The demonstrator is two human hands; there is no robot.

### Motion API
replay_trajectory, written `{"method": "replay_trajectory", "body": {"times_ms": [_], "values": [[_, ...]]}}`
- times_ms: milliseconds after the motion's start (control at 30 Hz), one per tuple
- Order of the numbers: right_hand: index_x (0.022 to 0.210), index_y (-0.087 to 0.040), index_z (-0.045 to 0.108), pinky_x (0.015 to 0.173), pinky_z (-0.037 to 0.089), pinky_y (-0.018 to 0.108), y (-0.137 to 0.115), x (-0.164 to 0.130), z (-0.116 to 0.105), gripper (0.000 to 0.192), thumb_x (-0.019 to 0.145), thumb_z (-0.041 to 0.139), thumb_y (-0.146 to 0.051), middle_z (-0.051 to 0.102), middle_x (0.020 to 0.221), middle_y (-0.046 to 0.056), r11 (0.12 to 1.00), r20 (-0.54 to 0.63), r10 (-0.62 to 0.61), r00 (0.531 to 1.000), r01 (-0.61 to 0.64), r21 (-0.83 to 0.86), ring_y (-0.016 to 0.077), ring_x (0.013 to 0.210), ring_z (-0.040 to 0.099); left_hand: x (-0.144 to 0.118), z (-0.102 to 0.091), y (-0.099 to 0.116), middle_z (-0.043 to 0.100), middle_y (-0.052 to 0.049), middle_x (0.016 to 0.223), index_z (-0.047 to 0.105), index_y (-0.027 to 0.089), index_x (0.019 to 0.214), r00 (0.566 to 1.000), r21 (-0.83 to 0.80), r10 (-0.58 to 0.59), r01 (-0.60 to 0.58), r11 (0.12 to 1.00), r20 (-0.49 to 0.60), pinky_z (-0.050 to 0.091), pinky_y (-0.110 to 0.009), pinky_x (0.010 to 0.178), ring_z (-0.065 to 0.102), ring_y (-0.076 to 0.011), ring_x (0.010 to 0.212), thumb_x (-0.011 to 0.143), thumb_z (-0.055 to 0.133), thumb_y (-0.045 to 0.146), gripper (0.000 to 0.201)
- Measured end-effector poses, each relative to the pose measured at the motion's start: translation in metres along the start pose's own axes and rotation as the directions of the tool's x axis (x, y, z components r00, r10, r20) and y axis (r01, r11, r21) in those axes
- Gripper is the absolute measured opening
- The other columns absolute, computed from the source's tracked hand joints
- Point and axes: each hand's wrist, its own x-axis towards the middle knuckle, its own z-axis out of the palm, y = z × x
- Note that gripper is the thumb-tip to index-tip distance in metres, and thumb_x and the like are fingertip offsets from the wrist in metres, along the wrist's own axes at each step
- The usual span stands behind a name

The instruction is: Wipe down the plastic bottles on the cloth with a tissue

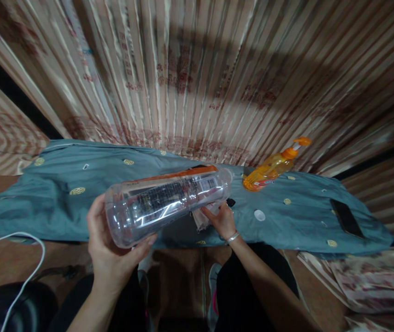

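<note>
A big clear plastic bottle (162,203) with an orange-edged label lies tilted in the air, its neck to the right. My left hand (114,244) is closed around its base end. Under the neck, my right hand (222,221) is closed on a pale cloth (202,220) with a frayed edge; the bottle partly hides its fingers. A small black object (230,203) shows beside those fingers, too small to name. On the teal cover to the right lies a round white cap (259,215).
The narrow surface has a patterned teal cover (103,184). An orange pump bottle (269,171) stands towards the back right. A dark phone (347,218) lies at the right end. Pleated curtains (190,83) hang behind. A white cable (41,249) loops at the lower left.
</note>
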Motion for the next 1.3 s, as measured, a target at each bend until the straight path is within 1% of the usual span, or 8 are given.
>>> {"method": "replay_trajectory", "body": {"times_ms": [133, 267, 500, 633, 800, 1033, 1133, 1300], "values": [[0.118, -0.030, 0.078, 0.090, 0.080, 0.052, -0.002, 0.000, -0.001, 0.050, 0.087, 0.098, -0.064, 0.100, 0.110, 0.014, 1.000, 0.001, 0.007, 1.000, -0.007, -0.006, 0.0449, 0.105, 0.099, 0.000, -0.001, -0.002, 0.086, -0.015, 0.162, 0.073, 0.035, 0.162, 1.000, -0.016, -0.015, 0.015, 1.000, 0.003, 0.086, -0.060, 0.109, 0.092, -0.0515, 0.142, 0.053, 0.130, 0.039, 0.123], [0.117, -0.031, 0.078, 0.090, 0.080, 0.050, -0.005, 0.000, -0.001, 0.047, 0.087, 0.099, -0.060, 0.099, 0.108, 0.012, 1.000, 0.004, 0.015, 1.000, -0.015, -0.003, 0.0435, 0.104, 0.099, 0.000, -0.002, -0.002, 0.086, -0.014, 0.163, 0.075, 0.036, 0.161, 1.000, -0.028, -0.015, 0.015, 0.999, -0.001, 0.085, -0.064, 0.109, 0.091, -0.0529, 0.143, 0.057, 0.129, 0.040, 0.118], [0.118, -0.030, 0.079, 0.087, 0.078, 0.051, -0.002, 0.001, -0.002, 0.051, 0.089, 0.097, -0.068, 0.099, 0.111, 0.015, 1.000, 0.024, 0.009, 1.000, -0.009, -0.002, 0.0442, 0.103, 0.098, 0.000, 0.003, 0.003, 0.086, -0.012, 0.163, 0.074, 0.036, 0.163, 1.000, -0.022, 0.009, -0.009, 1.000, 0.002, 0.084, -0.065, 0.115, 0.091, -0.0520, 0.143, 0.061, 0.128, 0.039, 0.115], [0.118, -0.030, 0.079, 0.088, 0.079, 0.054, 0.000, 0.001, -0.001, 0.051, 0.090, 0.094, -0.070, 0.098, 0.107, 0.013, 1.000, 0.008, -0.006, 1.000, 0.006, -0.018, 0.0457, 0.103, 0.098, -0.002, 0.016, 0.014, 0.087, -0.014, 0.156, 0.075, 0.033, 0.157, 0.994, -0.036, 0.007, -0.011, 0.999, -0.112, 0.085, -0.062, 0.109, 0.093, -0.0504, 0.138, 0.060, 0.127, 0.050, 0.111], [0.117, -0.031, 0.077, 0.094, 0.080, 0.056, -0.003, 0.001, -0.002, 0.051, 0.084, 0.097, -0.064, 0.099, 0.111, 0.015, 1.000, 0.008, 0.013, 1.000, -0.013, 0.003, 0.0473, 0.107, 0.098, -0.004, 0.020, 0.023, 0.086, -0.015, 0.157, 0.077, 0.032, 0.159, 0.996, -0.016, -0.032, 0.030, 0.999, -0.087, 0.082, -0.063, 0.117, 0.091, -0.0485, 0.142, 0.068, 0.125, 0.050, 0.105], [0.112, -0.031, 0.075, 0.091, 0.080, 0.053, -0.011, 0.002, -0.007, 0.048, 0.085, 0.098, -0.064, 0.097, 0.105, 0.014, 0.998, 0.030, 0.053, 0.998, -0.052, -0.019, 0.0465, 0.106, 0.098, 0.002, 0.001, 0.003, 0.088, -0.016, 0.156, 0.075, 0.033, 0.165, 0.999, -0.020, 0.041, -0.041, 0.999, 0.025, 0.083, -0.066, 0.113, 0.093, -0.0513, 0.139, 0.060, 0.130, 0.038, 0.118], [0.114, -0.030, 0.077, 0.092, 0.079, 0.053, -0.012, 0.003, -0.008, 0.050, 0.084, 0.099, -0.062, 0.098, 0.108, 0.015, 0.998, 0.040, 0.059, 0.997, -0.058, -0.022, 0.0465, 0.106, 0.098, 0.000, 0.006, 0.008, 0.087, -0.016, 0.154, 0.076, 0.033, 0.162, 1.000, -0.026, 0.000, 0.001, 1.000, 0.009, 0.083, -0.067, 0.113, 0.092, -0.0530, 0.139, 0.056, 0.131, 0.041, 0.119], [0.112, -0.029, 0.078, 0.088, 0.078, 0.049, -0.011, 0.002, -0.007, 0.050, 0.085, 0.100, -0.065, 0.098, 0.105, 0.015, 0.998, 0.025, 0.057, 0.998, -0.056, -0.035, 0.0458, 0.104, 0.099, -0.005, 0.020, 0.020, 0.086, -0.015, 0.158, 0.075, 0.032, 0.161, 0.992, -0.055, -0.045, 0.039, 0.998, -0.114, 0.082, -0.064, 0.117, 0.091, -0.0497, 0.143, 0.069, 0.125, 0.048, 0.106]]}}
